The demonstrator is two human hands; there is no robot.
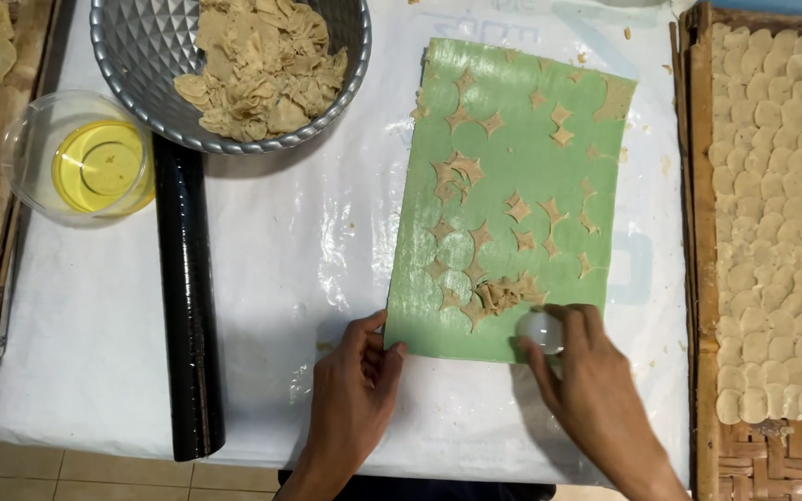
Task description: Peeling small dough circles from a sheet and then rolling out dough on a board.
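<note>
A green mat (512,148) lies on a white plastic sheet, dotted with star-shaped tan dough scraps (461,172). A small heap of gathered scraps (503,295) sits near its front edge. My left hand (355,390) rests on the sheet with thumb and fingertips at the mat's front left corner. My right hand (587,380) grips a small round white cutter (540,331) at the mat's front right edge, right beside the heap.
A grey metal bowl (141,56) holds dough scraps at the back left. A clear cup of yellow oil (95,167) and a black rolling pin (187,297) lie left. A woven tray (703,278) on the right carries several round dough discs (782,232).
</note>
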